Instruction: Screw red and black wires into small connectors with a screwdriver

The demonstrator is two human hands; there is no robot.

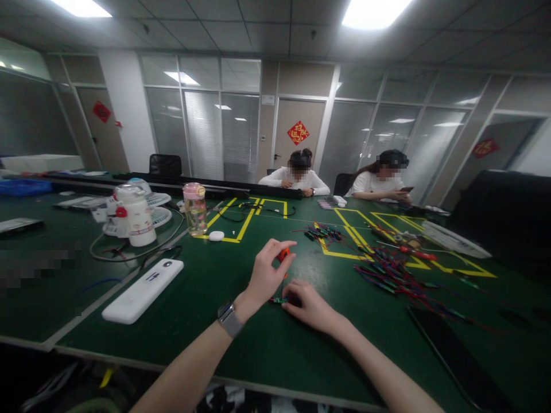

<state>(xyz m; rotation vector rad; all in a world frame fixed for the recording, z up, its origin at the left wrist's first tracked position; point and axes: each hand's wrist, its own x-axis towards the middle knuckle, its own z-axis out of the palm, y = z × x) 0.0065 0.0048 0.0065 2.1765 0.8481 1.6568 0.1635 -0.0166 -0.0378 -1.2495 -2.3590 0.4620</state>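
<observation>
My left hand (267, 271), with a watch on its wrist, is raised over the green table (275, 338) and pinches the orange handle of a small screwdriver (283, 255). My right hand (306, 307) rests on the table just below it, fingers pressed on a small green and black part (279, 300). The tool's tip is hidden between the two hands.
A white power strip (142, 289) lies to the left, with a white bottle (136, 215), a fan and a pink cup (195, 209) behind it. Piles of red and green wired parts (387, 272) lie to the right inside yellow tape lines. Two people sit at the far side.
</observation>
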